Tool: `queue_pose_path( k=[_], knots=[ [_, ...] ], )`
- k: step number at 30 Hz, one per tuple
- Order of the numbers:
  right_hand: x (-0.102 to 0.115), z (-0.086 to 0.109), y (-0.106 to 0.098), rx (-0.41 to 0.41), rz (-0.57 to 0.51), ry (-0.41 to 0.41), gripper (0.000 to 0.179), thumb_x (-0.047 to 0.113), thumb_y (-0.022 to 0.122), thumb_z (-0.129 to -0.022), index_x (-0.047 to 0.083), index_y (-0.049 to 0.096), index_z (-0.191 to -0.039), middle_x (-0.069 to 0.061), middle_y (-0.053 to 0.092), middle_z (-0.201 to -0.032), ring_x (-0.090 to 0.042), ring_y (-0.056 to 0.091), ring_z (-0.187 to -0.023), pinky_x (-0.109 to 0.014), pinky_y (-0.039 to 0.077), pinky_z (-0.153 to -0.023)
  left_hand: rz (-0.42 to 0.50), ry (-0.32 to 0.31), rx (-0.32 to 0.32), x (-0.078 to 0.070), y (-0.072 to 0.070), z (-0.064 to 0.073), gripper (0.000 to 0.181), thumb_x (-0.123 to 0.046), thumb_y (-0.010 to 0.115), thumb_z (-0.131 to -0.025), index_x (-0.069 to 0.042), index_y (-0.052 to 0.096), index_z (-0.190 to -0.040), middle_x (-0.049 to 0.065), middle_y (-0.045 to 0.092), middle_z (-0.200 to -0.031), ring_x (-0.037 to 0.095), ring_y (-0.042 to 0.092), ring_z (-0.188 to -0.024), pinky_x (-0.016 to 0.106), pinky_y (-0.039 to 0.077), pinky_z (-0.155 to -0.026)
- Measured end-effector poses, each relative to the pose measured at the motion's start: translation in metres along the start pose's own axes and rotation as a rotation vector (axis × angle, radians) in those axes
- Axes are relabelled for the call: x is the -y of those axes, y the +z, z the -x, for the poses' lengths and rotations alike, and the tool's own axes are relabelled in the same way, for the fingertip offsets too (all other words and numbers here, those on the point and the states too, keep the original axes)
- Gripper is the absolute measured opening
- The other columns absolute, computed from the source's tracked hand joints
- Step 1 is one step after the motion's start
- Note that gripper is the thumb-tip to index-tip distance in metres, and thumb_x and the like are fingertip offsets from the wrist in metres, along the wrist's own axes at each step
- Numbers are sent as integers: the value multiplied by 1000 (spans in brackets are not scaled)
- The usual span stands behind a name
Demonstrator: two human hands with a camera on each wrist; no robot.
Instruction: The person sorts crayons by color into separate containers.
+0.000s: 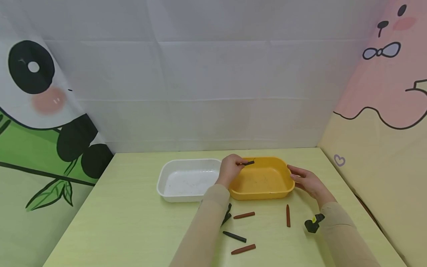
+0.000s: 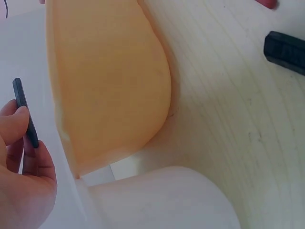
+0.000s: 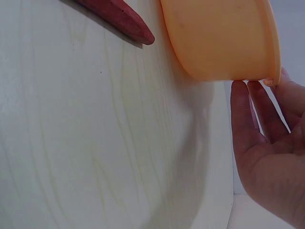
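My left hand pinches a black crayon between thumb and fingers, above the left back part of the yellow tray. In the left wrist view the black crayon sticks out past the fingertips on both sides. At the tray's right end, my right hand touches the rim and outer wall with extended fingers, which the right wrist view shows against the orange-looking wall. A white tray stands to the left, partly behind the left forearm.
In front of the trays lie reddish-brown crayons, one of them below the yellow tray's right side. A black crayon lies nearer, and more black pieces are partly covered by the left sleeve. White cloth hangs behind the table.
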State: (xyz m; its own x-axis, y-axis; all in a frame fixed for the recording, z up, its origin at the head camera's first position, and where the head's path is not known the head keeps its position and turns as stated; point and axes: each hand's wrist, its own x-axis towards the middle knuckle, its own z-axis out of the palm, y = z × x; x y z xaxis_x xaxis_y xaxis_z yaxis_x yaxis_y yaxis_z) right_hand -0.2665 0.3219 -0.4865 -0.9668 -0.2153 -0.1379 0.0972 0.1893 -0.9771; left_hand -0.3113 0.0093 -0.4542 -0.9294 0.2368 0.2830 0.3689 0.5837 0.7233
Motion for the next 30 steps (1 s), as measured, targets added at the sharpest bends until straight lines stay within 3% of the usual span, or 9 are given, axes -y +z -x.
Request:
queue_pose_path(
  k=[12, 19, 30],
  knots=[
    [-1, 1, -1, 7, -9, -5, 59, 14, 52, -105, -4, 24, -153, -30, 19, -157, 0, 54, -111, -27, 50, -96, -37, 1, 1, -3, 0, 0, 19, 0, 74, -87, -12, 81, -100, 4, 70, -98, 22, 64, -92, 29, 55, -81],
    [0, 2, 0, 13, -22, -9, 58, 12, 51, -105, -5, 23, -153, -30, 18, -157, 3, 55, -108, -26, 51, -95, -30, 18, 11, -2, 0, 0, 25, -2, 72, -90, -10, 77, -113, 6, 69, -114, 25, 61, -111, 35, 49, -99],
    [-1, 0, -1, 8, -21, -10, 58, 12, 51, -104, -5, 24, -153, -30, 18, -157, 0, 55, -109, -27, 51, -95, 39, 10, 79, 8, -11, 14, 26, -8, 71, -92, -8, 73, -118, 8, 68, -117, 27, 60, -111, 39, 49, -98]
  ],
)
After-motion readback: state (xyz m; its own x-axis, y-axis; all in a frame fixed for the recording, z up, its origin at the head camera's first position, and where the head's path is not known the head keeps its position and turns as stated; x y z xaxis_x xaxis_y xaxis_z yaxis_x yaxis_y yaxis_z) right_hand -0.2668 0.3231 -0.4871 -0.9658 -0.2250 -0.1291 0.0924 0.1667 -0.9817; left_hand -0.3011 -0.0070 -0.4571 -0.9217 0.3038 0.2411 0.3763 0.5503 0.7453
